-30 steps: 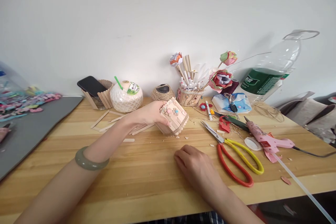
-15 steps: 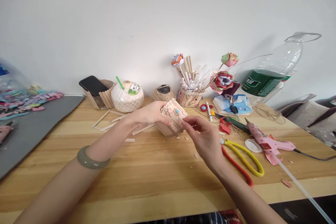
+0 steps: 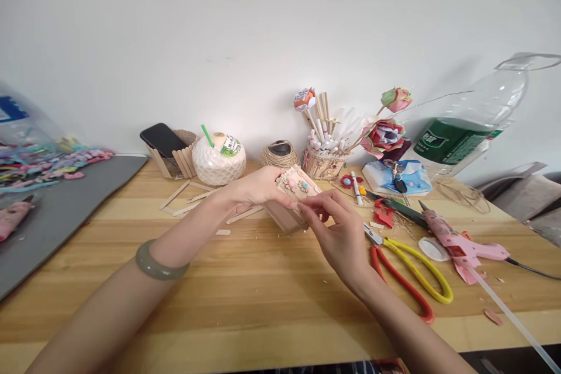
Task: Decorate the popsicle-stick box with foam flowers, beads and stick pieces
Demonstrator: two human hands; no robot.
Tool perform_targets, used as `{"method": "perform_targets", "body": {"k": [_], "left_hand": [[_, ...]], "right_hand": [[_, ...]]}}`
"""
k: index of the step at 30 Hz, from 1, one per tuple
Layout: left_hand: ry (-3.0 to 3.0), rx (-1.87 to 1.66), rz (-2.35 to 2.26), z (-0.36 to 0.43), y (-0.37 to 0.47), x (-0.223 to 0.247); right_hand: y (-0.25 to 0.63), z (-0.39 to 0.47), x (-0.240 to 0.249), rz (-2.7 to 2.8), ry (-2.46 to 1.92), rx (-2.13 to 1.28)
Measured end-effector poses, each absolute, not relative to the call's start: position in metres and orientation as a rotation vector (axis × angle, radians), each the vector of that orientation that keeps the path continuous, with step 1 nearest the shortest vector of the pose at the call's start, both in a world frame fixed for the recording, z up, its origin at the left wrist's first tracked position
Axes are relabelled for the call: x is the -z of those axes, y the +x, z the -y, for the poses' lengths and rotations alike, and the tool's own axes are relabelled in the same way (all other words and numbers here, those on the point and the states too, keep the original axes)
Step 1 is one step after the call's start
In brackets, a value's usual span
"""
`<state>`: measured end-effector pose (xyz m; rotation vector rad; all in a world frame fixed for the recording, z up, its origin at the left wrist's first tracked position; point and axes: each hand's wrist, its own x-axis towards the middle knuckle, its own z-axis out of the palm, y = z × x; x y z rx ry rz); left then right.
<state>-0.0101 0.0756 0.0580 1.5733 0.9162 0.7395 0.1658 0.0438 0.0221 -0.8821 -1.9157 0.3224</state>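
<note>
Above the middle of the table, my left hand [image 3: 258, 187] grips a small box made of craft sticks [image 3: 283, 219], thumb on its decorated face. That face carries little flowers with a pink and a blue centre, plus a scalloped trim along its far edge. The box is tilted. My right hand [image 3: 335, 225] has thumb and fingertips pinched together against the decorated face, close to my left thumb; whatever lies between them is too small to make out. Loose craft sticks [image 3: 245, 214] lie behind my left wrist. Beside my right forearm rest red-and-yellow-handled scissors or cutters [image 3: 414, 263].
At the back stand a stick holder with a phone [image 3: 164, 140], a white coconut [image 3: 219, 160], a twine roll [image 3: 279, 155] and a pen box [image 3: 324, 163] with paper flowers. Rightward are a pink glue gun [image 3: 467, 245] and a large bottle [image 3: 456, 134]. A grey mat [image 3: 65, 198] lies left.
My right fingertips have moved from the box's right edge inward over its decorated face, nearer my left thumb. The view has shifted slightly, so everything appears a little further right.
</note>
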Motion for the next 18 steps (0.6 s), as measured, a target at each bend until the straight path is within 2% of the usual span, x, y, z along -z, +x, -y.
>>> {"method": "perform_targets", "body": {"k": [18], "left_hand": [[1.505,-0.767,-0.984,-0.061,-0.005,-0.067]], "right_hand": [[0.17,-0.044,-0.021,1.945,-0.782,-0.132]]}}
